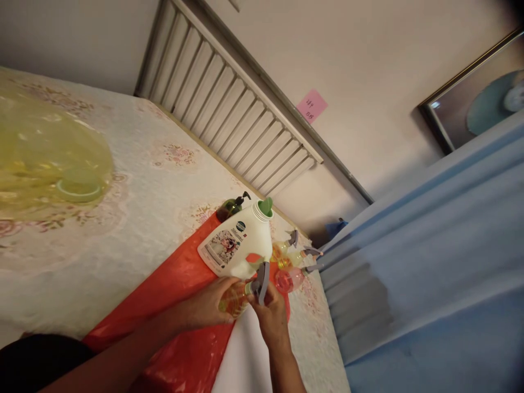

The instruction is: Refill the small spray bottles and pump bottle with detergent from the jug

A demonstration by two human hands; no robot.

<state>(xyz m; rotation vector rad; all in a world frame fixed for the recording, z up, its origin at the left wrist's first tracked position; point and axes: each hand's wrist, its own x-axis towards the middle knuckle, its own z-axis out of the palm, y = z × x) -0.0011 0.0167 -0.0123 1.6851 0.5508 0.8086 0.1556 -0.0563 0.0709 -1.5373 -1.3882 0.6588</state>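
My left hand [213, 302] is wrapped round the clear body of a small spray bottle [234, 300] with orange-yellow liquid inside. The fingers of my right hand [271, 312] close on its grey trigger head [261, 284]. Just beyond my hands stands a large white jug [239, 240] with a flower label, a handle and an uncapped neck showing a green spout. Behind it is a dark green pump bottle [231, 208]. To the right are two spray bottles with yellow liquid [282, 252] and a spray bottle with pink liquid [289, 279].
A shiny red sheet [176, 284] lies under the jug on the flowered tablecloth [151, 202]. At left is a translucent yellow bag [49, 153] with a pale round rim inside. A radiator [229, 98] runs along the wall; a blue curtain [429, 262] hangs at the right.
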